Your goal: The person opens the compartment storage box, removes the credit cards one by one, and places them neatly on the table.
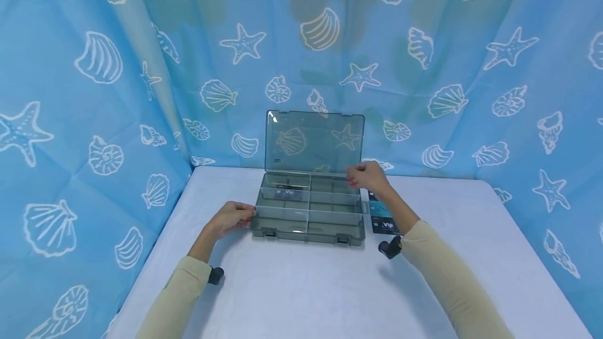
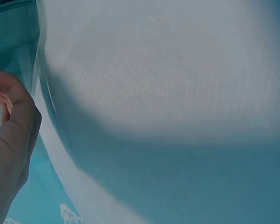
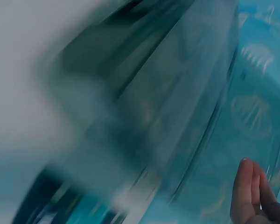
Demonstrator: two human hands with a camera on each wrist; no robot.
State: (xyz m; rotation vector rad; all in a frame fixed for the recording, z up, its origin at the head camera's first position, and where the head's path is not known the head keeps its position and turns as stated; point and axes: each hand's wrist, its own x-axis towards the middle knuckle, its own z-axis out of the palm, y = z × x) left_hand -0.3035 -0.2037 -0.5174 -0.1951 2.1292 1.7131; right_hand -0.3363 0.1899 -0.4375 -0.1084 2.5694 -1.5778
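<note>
A smoky see-through compartment box (image 1: 282,234) stands on the table, its lid (image 1: 314,140) raised at the back. My left hand (image 1: 232,216) holds the box by its left side near the front corner; the left wrist view shows those fingers (image 2: 18,105) bent at the wall. Over the back right compartment is my right hand (image 1: 369,176), its fingers (image 3: 244,186) extended and thumb apart in the right wrist view, nothing visible between them. A dark card (image 1: 288,192) marked "Vip" lies in a left compartment, seen through a divider.
Dark and teal cards (image 1: 383,225), one reading "Vip", lie right of the box, partly hidden by my right forearm. The white table (image 1: 301,286) backs onto a blue curtain (image 1: 292,56) with seashell prints. A black wrist camera (image 1: 390,247) hangs under the right sleeve.
</note>
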